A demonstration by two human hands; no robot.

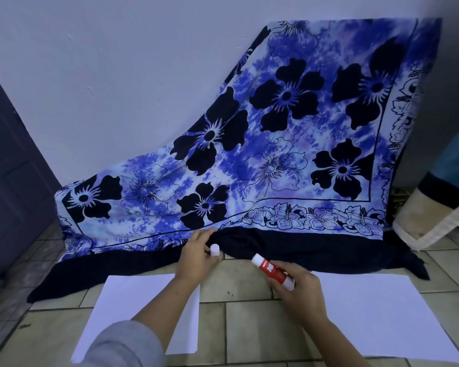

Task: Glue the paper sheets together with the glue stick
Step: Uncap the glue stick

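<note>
Your right hand (300, 290) is closed around the lower part of the glue stick (273, 271), a red tube with white lettering and white ends. The tube lies tilted in your grip, its uncapped white end pointing up and to the left, clear of the floor, above the bare tiles between the two sheets. Your left hand (196, 260) is loosely curled, and its fingertips pinch the small white cap (214, 249), which is apart from the tube. That hand sits just in front of the dark hem of the cloth, beyond the far edge of the left sheet.

Two white paper sheets lie flat on the tiled floor (249, 327), well apart, with a strip of tile between them. The left sheet (122, 308) passes under your left forearm, whose grey sleeve (122, 345) covers part of its near edge. The right sheet (382, 313) lies to the right of your right wrist, its near right corner close to the frame's bottom right.

Behind both hands, a blue and white floral cloth (289, 144) with black flower shapes slopes down from the wall (117, 62) to the floor, where its dark border bunches along the tiles just beyond the sheets' far edges.
</note>
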